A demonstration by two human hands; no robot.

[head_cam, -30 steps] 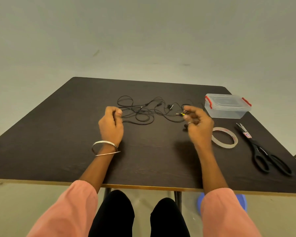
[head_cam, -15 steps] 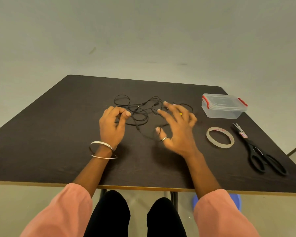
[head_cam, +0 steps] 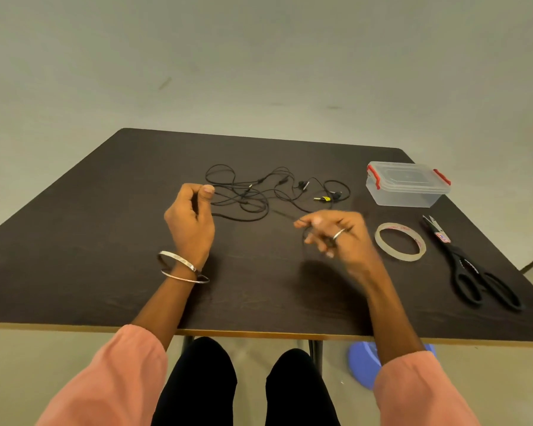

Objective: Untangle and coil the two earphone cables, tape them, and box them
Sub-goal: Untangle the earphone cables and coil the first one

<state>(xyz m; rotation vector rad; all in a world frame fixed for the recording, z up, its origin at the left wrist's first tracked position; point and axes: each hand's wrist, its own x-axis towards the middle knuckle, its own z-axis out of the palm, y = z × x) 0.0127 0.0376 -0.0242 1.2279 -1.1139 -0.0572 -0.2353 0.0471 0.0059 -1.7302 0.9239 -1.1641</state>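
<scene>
On the dark wood-grain table (head_cam: 105,256), the left hand (head_cam: 190,224) pinches a thin black strand, fingers curled. The blurred right hand (head_cam: 336,235) pinches another strand. The tangled earphone cables (head_cam: 253,195) lie at twelve o'clock, beyond both hands; the clear plastic box (head_cam: 406,187) sits at two o'clock.

My table (head_cam: 105,241) is dark, matt wood grain, with thin black rubbery cables (head_cam: 246,198) at twelve o'clock. At two o'clock sits a clear glossy plastic box (head_cam: 406,192); at three, a translucent tape (head_cam: 400,241) ring and scissors (head_cam: 471,269) with matt black plastic handles. Shiny metal bangles (head_cam: 182,267) circle my left wrist.
</scene>
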